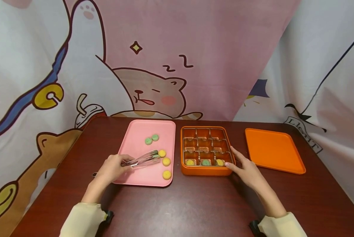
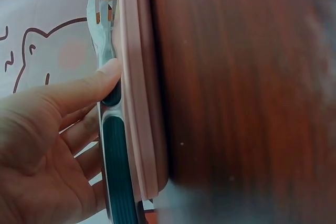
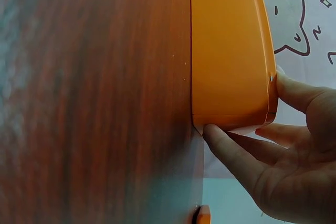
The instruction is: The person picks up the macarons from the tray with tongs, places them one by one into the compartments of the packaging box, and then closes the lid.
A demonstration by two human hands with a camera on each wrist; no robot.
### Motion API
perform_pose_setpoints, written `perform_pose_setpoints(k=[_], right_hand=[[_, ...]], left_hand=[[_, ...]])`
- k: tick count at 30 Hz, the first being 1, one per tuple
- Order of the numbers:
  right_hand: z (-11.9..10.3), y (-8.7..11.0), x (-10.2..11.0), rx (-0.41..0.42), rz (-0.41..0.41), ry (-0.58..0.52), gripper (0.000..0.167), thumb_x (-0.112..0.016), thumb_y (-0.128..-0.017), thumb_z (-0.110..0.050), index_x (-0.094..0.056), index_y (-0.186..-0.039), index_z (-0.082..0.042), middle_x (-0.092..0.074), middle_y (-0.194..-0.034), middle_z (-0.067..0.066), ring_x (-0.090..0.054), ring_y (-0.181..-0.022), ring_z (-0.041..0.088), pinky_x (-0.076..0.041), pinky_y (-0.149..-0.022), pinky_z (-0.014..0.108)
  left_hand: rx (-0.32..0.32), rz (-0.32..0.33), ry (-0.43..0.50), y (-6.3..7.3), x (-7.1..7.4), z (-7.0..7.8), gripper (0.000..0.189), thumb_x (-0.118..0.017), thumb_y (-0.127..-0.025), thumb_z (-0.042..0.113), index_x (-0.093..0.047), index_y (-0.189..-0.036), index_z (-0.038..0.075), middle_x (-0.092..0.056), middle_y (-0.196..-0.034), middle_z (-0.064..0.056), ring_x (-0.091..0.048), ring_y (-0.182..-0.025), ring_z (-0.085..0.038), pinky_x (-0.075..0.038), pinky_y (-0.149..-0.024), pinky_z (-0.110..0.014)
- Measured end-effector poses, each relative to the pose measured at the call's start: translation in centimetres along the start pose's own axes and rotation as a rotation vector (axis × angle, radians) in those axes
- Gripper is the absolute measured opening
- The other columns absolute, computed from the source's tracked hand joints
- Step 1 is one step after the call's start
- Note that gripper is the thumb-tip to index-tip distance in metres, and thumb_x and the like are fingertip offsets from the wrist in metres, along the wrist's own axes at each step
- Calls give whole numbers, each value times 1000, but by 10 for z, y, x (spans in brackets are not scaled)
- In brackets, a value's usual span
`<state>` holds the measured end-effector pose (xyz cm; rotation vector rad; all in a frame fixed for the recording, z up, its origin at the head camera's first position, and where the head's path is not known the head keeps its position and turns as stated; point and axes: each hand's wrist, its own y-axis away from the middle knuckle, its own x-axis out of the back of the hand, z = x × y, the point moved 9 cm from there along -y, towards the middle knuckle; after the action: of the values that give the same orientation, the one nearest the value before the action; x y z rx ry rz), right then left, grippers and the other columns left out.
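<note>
My left hand (image 1: 113, 168) grips metal food tongs (image 1: 141, 160) with dark green grips (image 2: 116, 166) over the pink tray (image 1: 135, 131). The tong ends surround a green macaron-like cookie (image 1: 156, 157); whether they squeeze it I cannot tell. A yellow cookie (image 1: 162, 153) sits just beyond the tips, with two more yellow ones nearer the front and two green ones (image 1: 155, 137) farther back. My right hand (image 1: 248, 171) holds the right front corner of the orange box (image 1: 206, 170), thumb at the rim, fingers along the side. The box's front row holds yellow, green (image 1: 205, 162) and yellow cookies.
An orange lid-like tray (image 1: 274, 149) lies to the right of the box. The brown table (image 1: 177, 207) carries everything. A cartoon-printed curtain (image 1: 212, 65) hangs behind the table and along both sides.
</note>
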<state>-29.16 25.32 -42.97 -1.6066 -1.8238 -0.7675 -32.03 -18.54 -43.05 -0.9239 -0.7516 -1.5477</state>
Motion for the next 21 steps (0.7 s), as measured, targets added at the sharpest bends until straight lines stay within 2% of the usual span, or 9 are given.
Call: perform_pose_setpoints(k=[10, 15, 21], right_hand=[[2, 0, 0, 1, 0, 4, 76, -57, -100, -43, -22, -159, -9, -29, -157, 31, -35, -138, 55, -32, -106, 71], [1, 0, 0, 1, 3, -6, 77, -57, -100, -42, -22, -159, -8, -30, -157, 31, -36, -139, 55, -32, -107, 70], [0, 0, -1, -11, -6, -10, 77, -57, -100, -43, -21, -159, -9, -28, -158, 31, -33, -140, 54, -30, -108, 71]], left_hand=[[2, 0, -4, -6, -2, 6, 13, -79, -83, 9, -77, -94, 15, -72, -83, -3, -62, -74, -15, -46, -66, -32], [-10, 4, -5, -7, -2, 7, 13, -78, -82, 9, -78, -94, 15, -73, -82, -3, -61, -73, -15, -45, -64, -31], [-16, 40, 1, -8, 1, 9, 14, -77, -83, 8, -78, -97, 14, -75, -87, -6, -64, -75, -17, -48, -66, -34]])
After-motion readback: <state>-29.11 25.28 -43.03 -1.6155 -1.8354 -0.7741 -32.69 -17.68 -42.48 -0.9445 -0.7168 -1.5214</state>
